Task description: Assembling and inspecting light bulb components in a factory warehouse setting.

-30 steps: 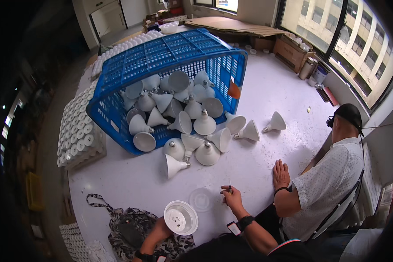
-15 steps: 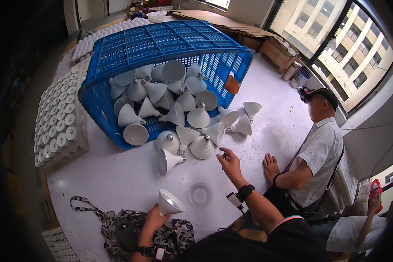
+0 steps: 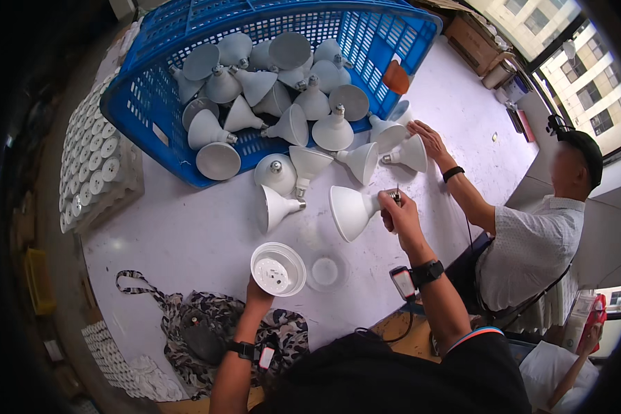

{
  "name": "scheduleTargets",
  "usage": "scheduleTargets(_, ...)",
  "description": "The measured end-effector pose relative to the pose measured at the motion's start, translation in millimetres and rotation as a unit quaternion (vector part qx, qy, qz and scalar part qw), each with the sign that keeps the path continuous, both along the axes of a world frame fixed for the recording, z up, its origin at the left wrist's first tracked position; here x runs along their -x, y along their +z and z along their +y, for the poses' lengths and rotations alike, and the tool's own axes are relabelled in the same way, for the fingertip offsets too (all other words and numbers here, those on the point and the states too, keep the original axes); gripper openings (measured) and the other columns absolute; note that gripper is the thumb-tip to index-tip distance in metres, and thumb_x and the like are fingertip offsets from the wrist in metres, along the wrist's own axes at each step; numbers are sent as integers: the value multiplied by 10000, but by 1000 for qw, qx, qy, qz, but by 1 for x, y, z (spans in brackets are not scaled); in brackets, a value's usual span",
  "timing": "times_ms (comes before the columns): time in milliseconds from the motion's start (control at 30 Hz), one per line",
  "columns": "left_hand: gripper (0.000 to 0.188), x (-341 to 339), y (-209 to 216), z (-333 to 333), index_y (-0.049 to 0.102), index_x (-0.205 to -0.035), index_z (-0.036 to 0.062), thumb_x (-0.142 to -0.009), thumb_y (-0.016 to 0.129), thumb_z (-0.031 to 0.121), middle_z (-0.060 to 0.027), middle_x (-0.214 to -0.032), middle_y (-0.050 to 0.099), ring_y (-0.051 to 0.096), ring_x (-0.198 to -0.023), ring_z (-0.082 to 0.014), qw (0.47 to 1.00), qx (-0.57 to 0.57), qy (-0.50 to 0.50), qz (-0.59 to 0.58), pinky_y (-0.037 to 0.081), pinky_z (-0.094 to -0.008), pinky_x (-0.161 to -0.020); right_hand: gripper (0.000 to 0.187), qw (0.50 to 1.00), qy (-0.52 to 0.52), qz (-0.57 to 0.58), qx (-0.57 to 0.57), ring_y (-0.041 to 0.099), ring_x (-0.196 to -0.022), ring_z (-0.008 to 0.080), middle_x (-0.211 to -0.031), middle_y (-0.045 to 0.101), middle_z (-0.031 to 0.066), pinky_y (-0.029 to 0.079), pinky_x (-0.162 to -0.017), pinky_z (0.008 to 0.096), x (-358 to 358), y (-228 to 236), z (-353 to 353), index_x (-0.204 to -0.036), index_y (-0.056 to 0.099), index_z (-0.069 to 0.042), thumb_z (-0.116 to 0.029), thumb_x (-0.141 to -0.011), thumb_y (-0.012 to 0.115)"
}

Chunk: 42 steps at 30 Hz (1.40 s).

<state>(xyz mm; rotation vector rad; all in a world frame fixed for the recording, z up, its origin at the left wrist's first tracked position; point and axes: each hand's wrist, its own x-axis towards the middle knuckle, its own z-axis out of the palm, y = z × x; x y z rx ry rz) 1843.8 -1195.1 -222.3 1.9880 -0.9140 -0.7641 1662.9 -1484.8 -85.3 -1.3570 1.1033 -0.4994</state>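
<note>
In the wide head view, a pale worktop [image 3: 165, 238] runs beside a window [image 3: 597, 72], with a blue crate [image 3: 135, 114] of white lamps lying on its side at the far end. The left forearm rises steeply from the lower edge, its hand [image 3: 258, 295] closed around the near side of an open lamp [image 3: 277, 268], mouth upward. The right forearm slants up and leftward; that hand [image 3: 406, 217], farther out and well apart from the other, grips a second lamp [image 3: 352, 212] by its narrow end, wide mouth pointing left. A thin dark tip [image 3: 397, 187] juts above its fingers. To the right, a co-worker's hand [image 3: 429, 141] reaches in beside the loose lamps.
</note>
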Motion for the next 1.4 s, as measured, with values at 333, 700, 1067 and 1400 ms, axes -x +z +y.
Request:
scheduleTargets(333,423,34,33,-35,521,-1082,-1,-711,681,125,-125,-1029,604,585,-932,-234,998,39,-48,27,452,-328,-796,351,766,-206,-374,-480,376,-402,87,-597,507,14,283,-364,204,142,-35,151,-786,548,-68,-383,-902,442)
scheduleTargets(700,344,68,28,-91,527,-1008,-2,-714,673,101,-72,-900,591,565,-809,-188,985,47,22,166,456,-293,-679,349,781,-249,-381,-428,403,-473,105,-623,487,36,325,-437,229,190,-70,164,-798,524,-61,-401,-873,496)
scheduleTargets(1067,404,102,52,-125,526,-1038,-10,-702,696,135,-96,-921,599,576,-812,-210,980,108,23,164,457,-295,-709,374,764,-183,-390,-480,425,-506,139,-633,500,66,340,-472,253,175,-103,136,-815,512,-41,-406,-884,471)
scheduleTargets(1400,952,65,4,-99,228,-1317,13,-575,789,211,-230,-1302,315,279,-1238,-377,982,162,62,74,193,-416,-1045,341,756,3,-338,-561,392,-449,47,-589,458,-10,285,-373,157,141,-104,142,-800,507,-61,-395,-852,553)
